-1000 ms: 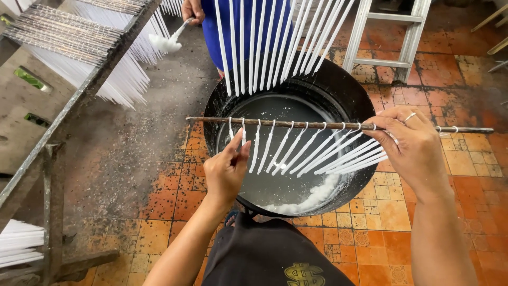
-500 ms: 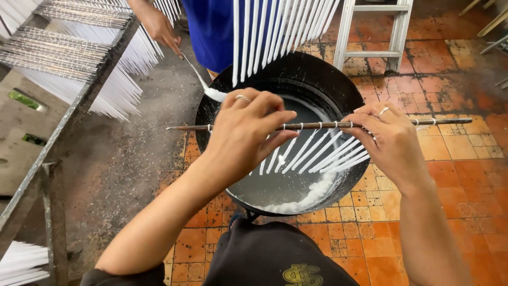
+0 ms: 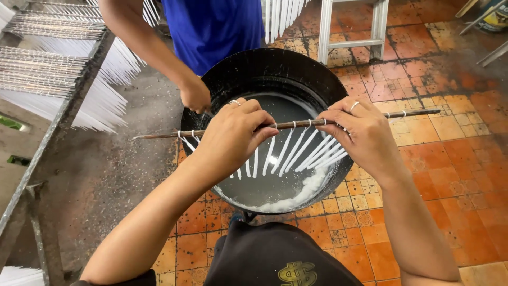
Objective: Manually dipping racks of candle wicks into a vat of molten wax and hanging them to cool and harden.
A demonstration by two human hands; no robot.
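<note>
Over the black pan (image 3: 275, 69), both hands grip a thin rod (image 3: 288, 125): left hand (image 3: 233, 135) curled round it, right hand (image 3: 360, 132) pinching it, white candles (image 3: 301, 153) hanging slanted above the pale wax (image 3: 275, 185). Beyond, another person's hand (image 3: 194, 95) touches the rim.

no packages, labels, signs or screens in view, only a gold emblem (image 3: 295, 274) printed on dark clothing at bottom edge

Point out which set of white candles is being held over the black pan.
The candles hanging from the thin rod that both hands grip; the others hang on the left rack.
</note>
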